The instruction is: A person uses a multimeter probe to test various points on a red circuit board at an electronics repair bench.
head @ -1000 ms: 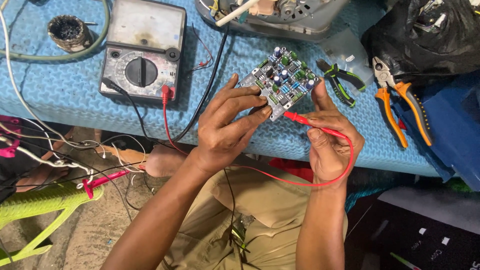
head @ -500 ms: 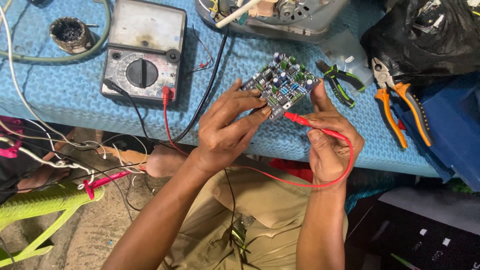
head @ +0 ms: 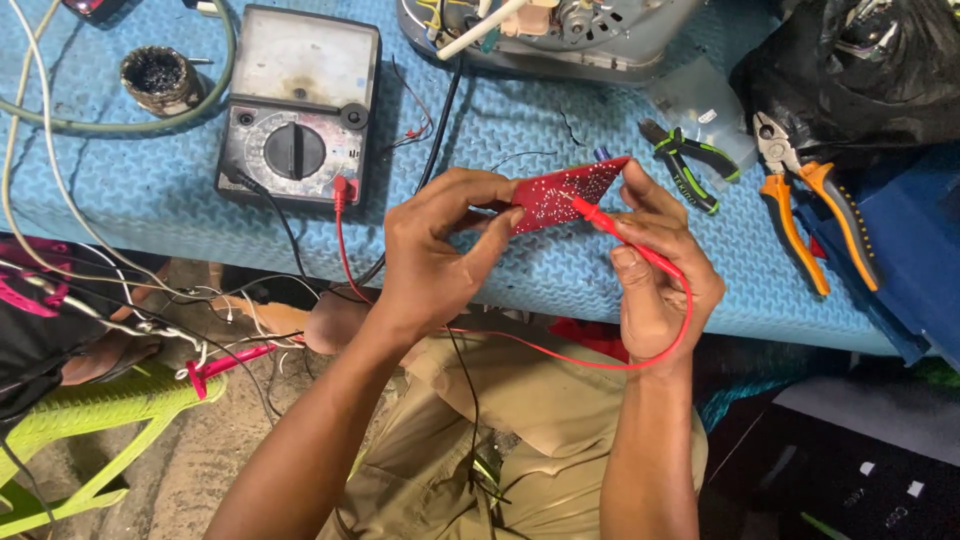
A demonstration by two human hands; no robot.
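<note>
**Red board held over the mat edge, probe tip on it**

Far left: a green hose (head: 225, 70) curves over the blue mat (head: 560, 270), with a small round sooty tin (head: 160, 78) inside its bend. White wires (head: 60, 190) trail off the mat's front edge towards a lime-green frame (head: 90, 420) below.

Left of centre: a grey meter (head: 298, 105) with a round black dial lies flat on the mat. A red lead (head: 338, 240) and a black lead (head: 285, 225) are plugged in at its near edge.

Centre: left hand (head: 435, 255) grips the left end of a red circuit board (head: 565, 192), thumb and fingers clenched on it. The board is tilted, its dotted solder side towards the camera, above the mat near the front edge.

Just right: right hand (head: 655, 270) pinches a red probe (head: 625, 235); its tip touches the board. The probe's lead loops under the wrist.

Right: green-handled cutters (head: 690, 165) and orange-handled pliers (head: 810, 205) lie on the mat, near a black bag (head: 850, 70). A grey appliance (head: 560, 35) sits at the top.
</note>
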